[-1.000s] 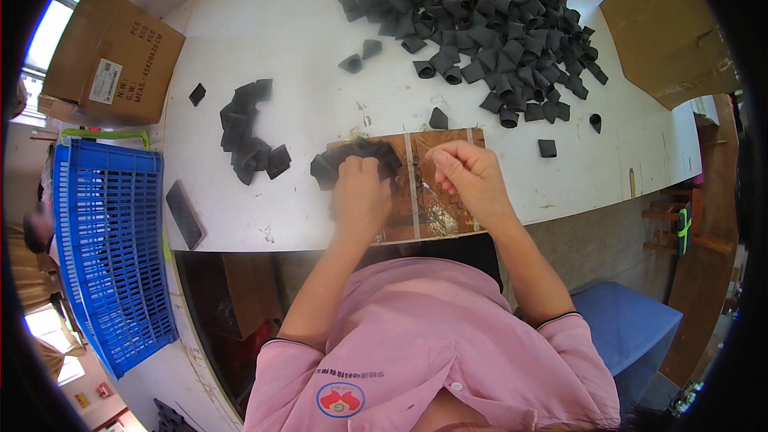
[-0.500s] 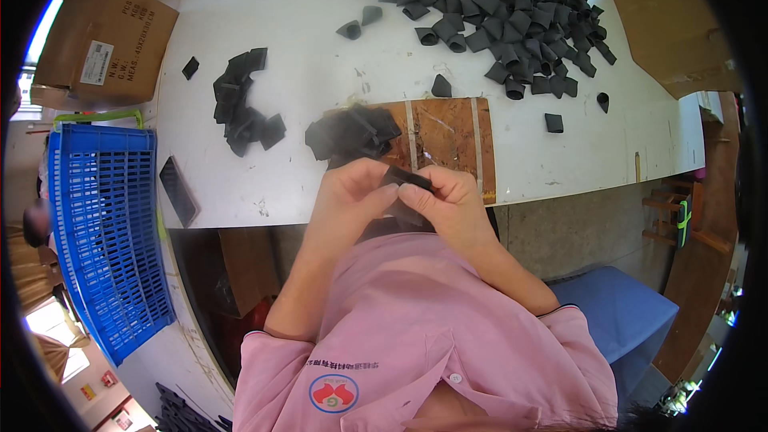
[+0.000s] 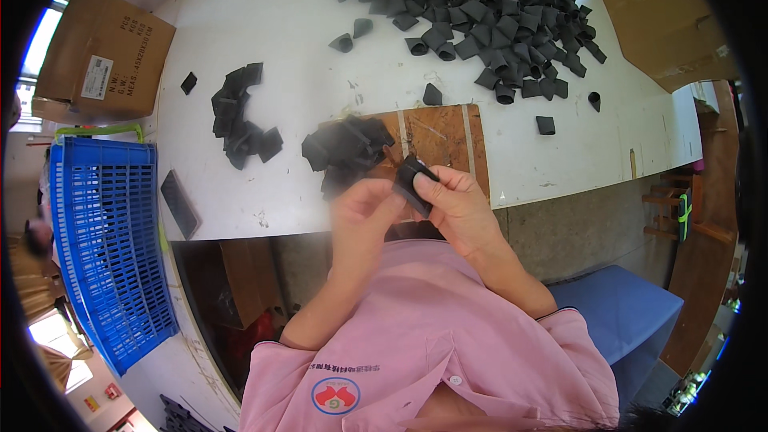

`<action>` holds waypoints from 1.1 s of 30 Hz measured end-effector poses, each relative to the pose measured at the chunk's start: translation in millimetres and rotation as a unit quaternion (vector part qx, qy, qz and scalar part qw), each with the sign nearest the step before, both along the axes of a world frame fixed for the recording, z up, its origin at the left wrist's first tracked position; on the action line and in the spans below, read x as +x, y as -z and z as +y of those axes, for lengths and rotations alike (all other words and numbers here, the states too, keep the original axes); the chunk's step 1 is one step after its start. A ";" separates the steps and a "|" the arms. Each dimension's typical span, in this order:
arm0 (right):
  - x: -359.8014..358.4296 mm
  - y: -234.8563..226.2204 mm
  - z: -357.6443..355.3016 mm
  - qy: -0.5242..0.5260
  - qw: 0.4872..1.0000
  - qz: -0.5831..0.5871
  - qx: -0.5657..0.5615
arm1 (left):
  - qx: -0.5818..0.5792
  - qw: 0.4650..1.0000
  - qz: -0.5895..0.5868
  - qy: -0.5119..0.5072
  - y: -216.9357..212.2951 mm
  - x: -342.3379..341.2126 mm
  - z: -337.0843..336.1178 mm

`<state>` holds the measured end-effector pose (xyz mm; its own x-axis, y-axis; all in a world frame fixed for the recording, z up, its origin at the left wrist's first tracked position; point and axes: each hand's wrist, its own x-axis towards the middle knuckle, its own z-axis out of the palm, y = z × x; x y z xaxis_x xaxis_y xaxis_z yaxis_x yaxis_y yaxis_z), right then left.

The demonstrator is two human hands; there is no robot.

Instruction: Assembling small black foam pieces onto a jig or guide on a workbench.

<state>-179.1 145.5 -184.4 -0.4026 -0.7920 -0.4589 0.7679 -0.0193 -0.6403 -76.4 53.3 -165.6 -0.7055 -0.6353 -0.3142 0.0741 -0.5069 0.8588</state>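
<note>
A small black fabric sleeve, folded and tilted, is held over the front edge of the table, close to my body. My right hand pinches its right side between thumb and fingers. At its lower left edge, the closed fingertips of my left hand grip it as well; part of those fingers is hidden. Just beyond my hands lies a heap of flat black pieces, overlapping the left part of a worn brown board.
A big pile of black sleeves covers the far right of the white table. Another row of black pieces lies left, near a phone. Cardboard boxes flank the table; a blue crate stands left, a blue stool right.
The black sleeve has turned from nearly level to a steeper tilt and shows more of its face. My left hand has shifted slightly down and away from its top edge.
</note>
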 end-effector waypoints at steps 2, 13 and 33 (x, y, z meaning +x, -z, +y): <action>5.2 -1.7 -3.6 0.040 0.950 0.294 0.099 | -0.012 1.000 -0.006 -0.009 4.4 0.5 -1.1; 9.5 -7.7 -17.9 0.118 0.653 0.745 0.067 | -0.374 0.907 -0.061 -0.182 26.5 -12.5 11.9; -20.7 -74.4 -32.6 -0.120 0.952 0.271 -0.075 | 0.280 0.917 0.281 0.036 -31.8 -1.5 -33.7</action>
